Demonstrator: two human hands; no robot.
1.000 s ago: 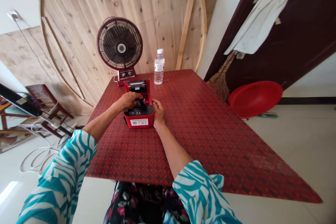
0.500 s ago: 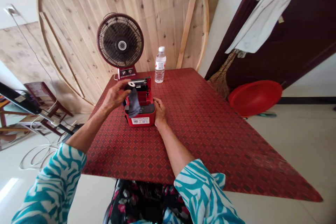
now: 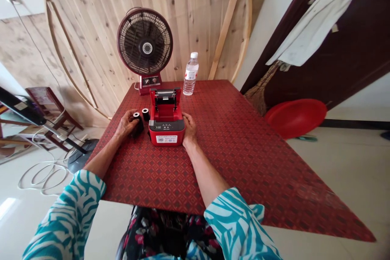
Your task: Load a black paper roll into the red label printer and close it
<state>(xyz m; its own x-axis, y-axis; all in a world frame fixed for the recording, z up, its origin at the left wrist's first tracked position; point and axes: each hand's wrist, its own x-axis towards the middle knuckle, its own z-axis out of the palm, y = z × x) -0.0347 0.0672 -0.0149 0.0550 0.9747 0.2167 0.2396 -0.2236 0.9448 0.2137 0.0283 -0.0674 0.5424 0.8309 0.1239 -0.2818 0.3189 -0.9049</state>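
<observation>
A small red and dark grey label printer [image 3: 167, 126] stands on the table with its lid raised, and its red inner bay shows no roll. My right hand [image 3: 189, 130] grips its right side, the fingers partly hidden behind it. To the left of the printer, my left hand [image 3: 125, 125] is closed around a black roll [image 3: 138, 126] with a white core, low at the tabletop. A second black roll [image 3: 146, 115] with a white core stands upright just behind it, beside the printer.
The table [image 3: 231, 162] has a red patterned cover. At its back stand a fan [image 3: 145, 44] and a water bottle [image 3: 190, 75]. To the right are a red basin [image 3: 295, 118], a broom [image 3: 258, 93] and a hanging white cloth [image 3: 313, 28]. Cables [image 3: 42, 176] lie on the floor at left.
My left hand has carried the black roll, with its loose dark strip, from over the printer down to the table at left. My right hand stays on the printer's side.
</observation>
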